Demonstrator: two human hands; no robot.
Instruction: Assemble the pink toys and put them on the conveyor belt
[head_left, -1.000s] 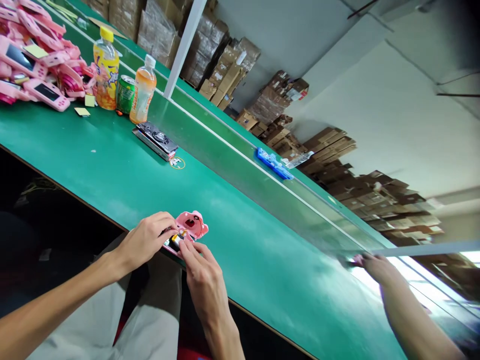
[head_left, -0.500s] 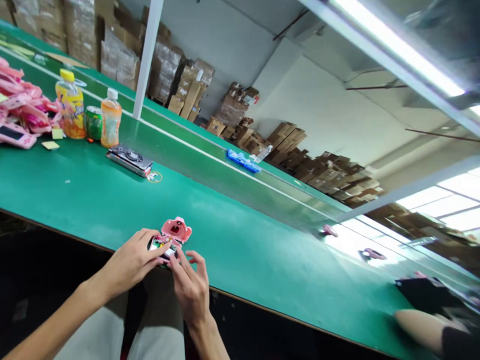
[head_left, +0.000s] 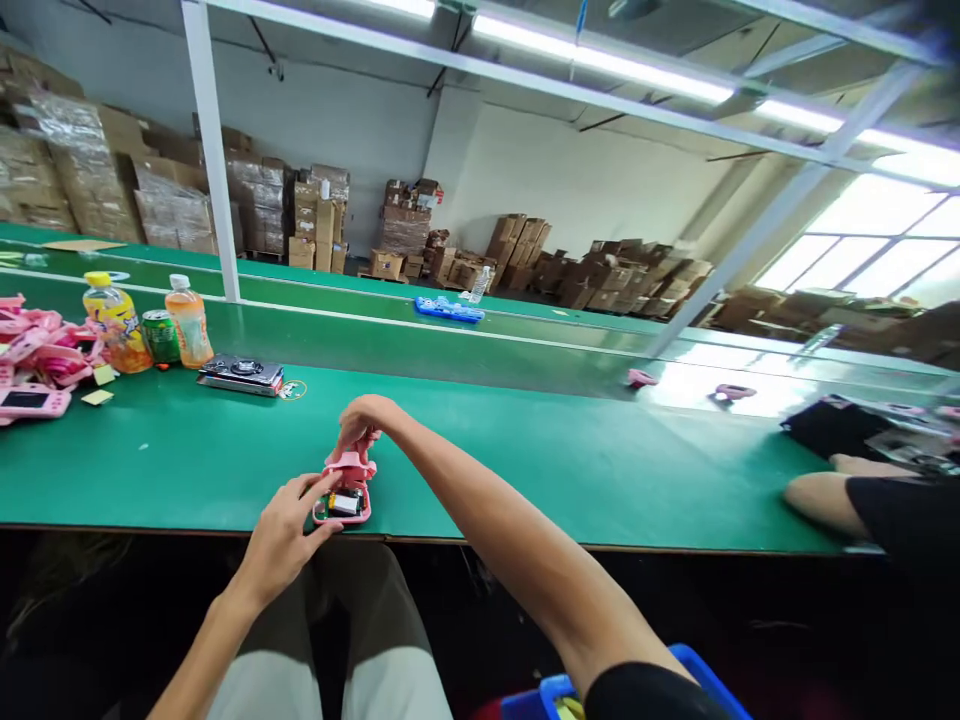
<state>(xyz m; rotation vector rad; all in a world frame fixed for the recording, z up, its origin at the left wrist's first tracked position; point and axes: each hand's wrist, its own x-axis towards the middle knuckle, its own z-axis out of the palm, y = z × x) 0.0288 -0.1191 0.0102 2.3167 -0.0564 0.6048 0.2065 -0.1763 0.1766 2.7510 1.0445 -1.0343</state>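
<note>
An opened pink plastic device casing lies near the table's front edge, with a silver battery and a bit of green circuit board showing inside. My left hand grips the casing from the left, its thumb at the near edge and its fingers across the upper left. Bent over from the far side, my right hand is closed on the raised pink cover, which stands behind the casing. Most of the right fingers are hidden behind that cover.
To the left are a pile of pink devices, two drink bottles, a green can and a dark flat box. At right, a co-worker's arm rests near a black item. A blue bin stands below the table.
My right hand has moved from the casing's near right side to behind the cover, its forearm now crossing the table. The left hand stays at the casing. The view has levelled out.
</note>
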